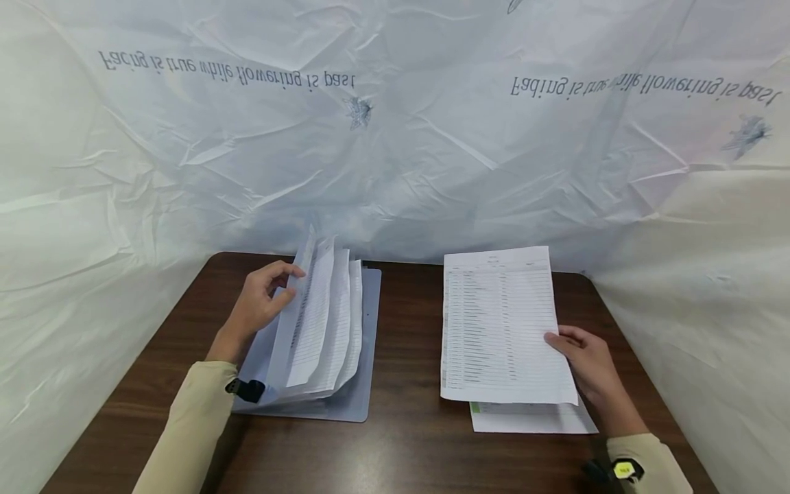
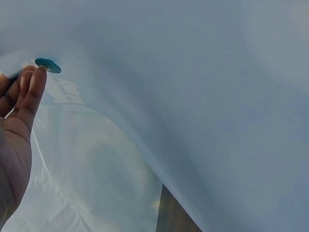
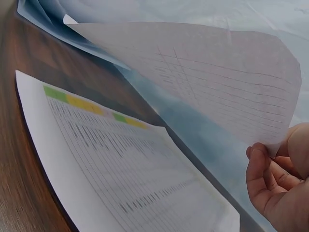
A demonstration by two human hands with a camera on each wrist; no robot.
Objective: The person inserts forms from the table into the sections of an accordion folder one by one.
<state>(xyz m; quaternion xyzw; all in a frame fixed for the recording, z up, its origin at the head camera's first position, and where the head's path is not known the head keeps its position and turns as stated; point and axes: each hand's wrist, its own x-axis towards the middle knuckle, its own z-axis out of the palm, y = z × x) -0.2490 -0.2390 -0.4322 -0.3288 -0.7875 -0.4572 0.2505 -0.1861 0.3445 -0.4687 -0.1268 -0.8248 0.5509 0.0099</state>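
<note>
On the left of the table a pale blue-grey folder (image 1: 372,322) stands open, with several printed sheets (image 1: 326,322) fanned out inside. My left hand (image 1: 267,295) grips the raised cover of this folder by its left edge. In the left wrist view a teal round button (image 2: 48,65) shows at the fingertips, and the cover fills much of the picture. With thumb and fingers, my right hand (image 1: 586,360) pinches the right edge of a printed list sheet (image 1: 500,329). Raised and tilted, it overlaps a second sheet (image 3: 116,159) with a green and yellow header, lying on the table.
The dark wooden table (image 1: 407,357) has white plastic sheeting (image 1: 395,171) with printed lettering hanging behind it and along both sides. Brown tabletop shows between the folder and the loose sheets. A small black device (image 1: 247,390) sits at the left wrist.
</note>
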